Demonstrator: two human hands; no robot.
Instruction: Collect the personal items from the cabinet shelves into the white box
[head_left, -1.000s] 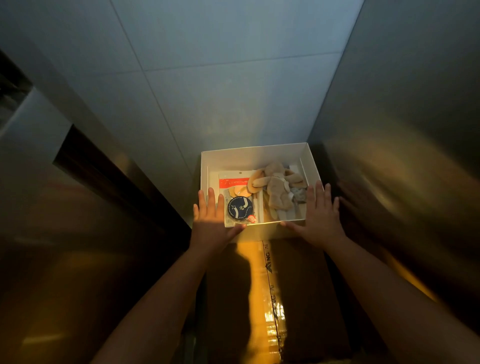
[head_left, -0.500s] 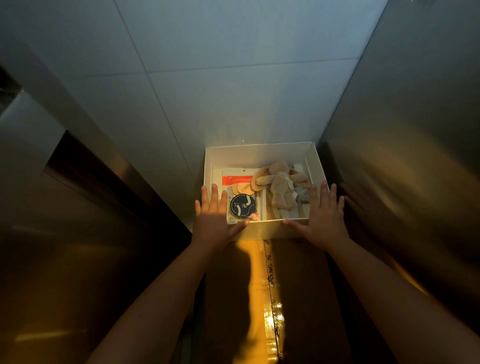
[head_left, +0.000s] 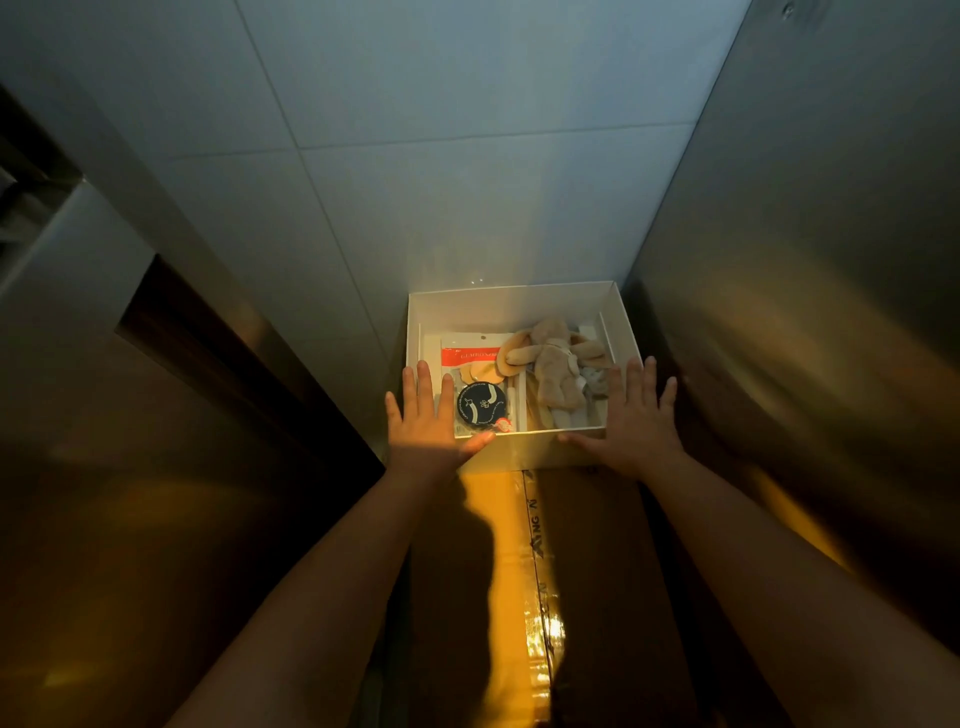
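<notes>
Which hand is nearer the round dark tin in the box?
Left. The left hand is at the box's left wall, right beside the tin; the right hand is at the opposite wall, past the plush toy.

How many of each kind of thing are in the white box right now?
Soft toy: 1
Packet with red label: 1
Round dark tin: 1
Total: 3 that I can make out in the white box; the smaller bits beside them are too unclear to count.
</notes>
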